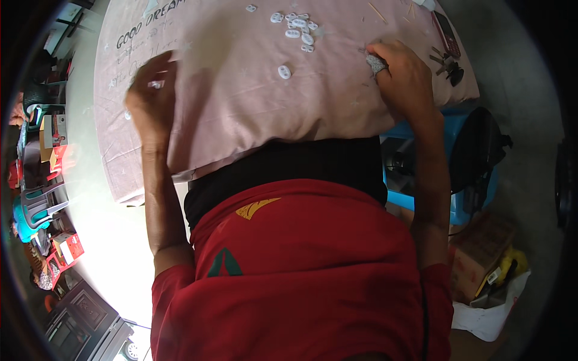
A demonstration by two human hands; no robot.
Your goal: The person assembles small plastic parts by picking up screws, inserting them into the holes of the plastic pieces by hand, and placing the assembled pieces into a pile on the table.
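My left hand (152,101) is over the left part of the cloth-covered table, its fingers curled and slightly blurred. A small white piece (158,84) shows in the gap by its fingers; whether it is gripped I cannot tell. Another small white piece (127,115) peeks out beside the wrist side of that hand. On the right, my right hand (408,77) is closed, thumb and forefinger together, around a grey, rough-textured wad (376,63). Between the hands lies a single white oval piece (284,72). A pile of similar white oval pieces (292,33) sits farther back.
A pink cloth (241,114) with printed lettering covers the table. Thin sticks (377,12), a dark red phone-like device (446,34) and keys (448,65) lie at the right. Beside me stand a blue plastic container (460,207) and a cardboard box (475,259).
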